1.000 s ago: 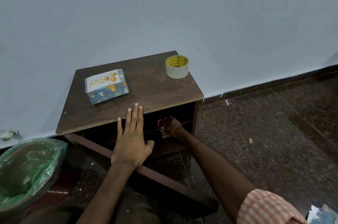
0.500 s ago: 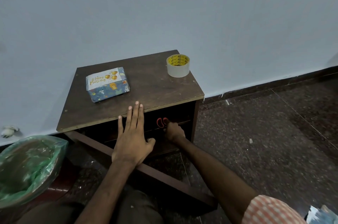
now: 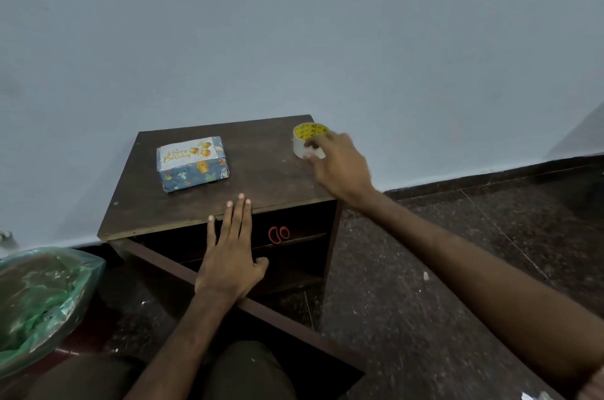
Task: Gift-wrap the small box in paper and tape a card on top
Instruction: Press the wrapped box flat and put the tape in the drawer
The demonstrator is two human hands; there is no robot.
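A small box [image 3: 192,170] wrapped in blue patterned paper sits on the left part of the dark wooden cabinet top [image 3: 261,177], with a white "Happy Birthday" card [image 3: 188,152] on its top face. A tape roll [image 3: 305,138] with a yellow core stands at the back right corner. My right hand [image 3: 340,164] reaches over it, fingers touching its near side, not closed around it. My left hand [image 3: 232,252] lies flat, fingers apart, with its fingertips on the cabinet's front edge. Red-handled scissors [image 3: 278,234] lie on the shelf inside the cabinet.
A green plastic bag [image 3: 39,301] lines a bin at the lower left. The cabinet's door [image 3: 228,298] hangs open toward me. A pale blue wall stands right behind the cabinet. Dark speckled floor [image 3: 441,269] spreads to the right.
My right hand has left the scissors on the inner shelf and risen to the tape roll on the cabinet top. My left hand has stayed in place.
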